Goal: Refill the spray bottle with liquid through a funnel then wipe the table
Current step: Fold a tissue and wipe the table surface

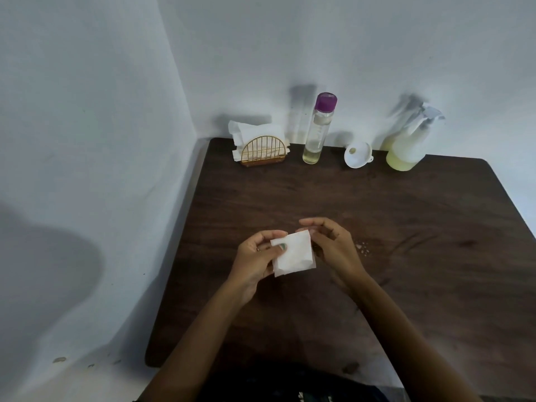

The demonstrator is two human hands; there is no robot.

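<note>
Above the middle of the dark wooden table (406, 216) I hold a folded white tissue (294, 255). My left hand (259, 253) pinches its left edge with thumb on top. My right hand (330, 245) grips the tissue's right edge with curled fingers. The spray bottle (409, 143), holding pale yellow liquid and with its white trigger head on, stands at the back right. A small white funnel (357, 155) lies on its side left of it. A tall clear bottle (317, 129) with a purple cap holds a little yellowish liquid.
A gold wire napkin holder (262, 153) with white tissues stands at the back left. A few small droplets (362, 248) glisten on the table right of my right hand. White walls close in behind and on the left.
</note>
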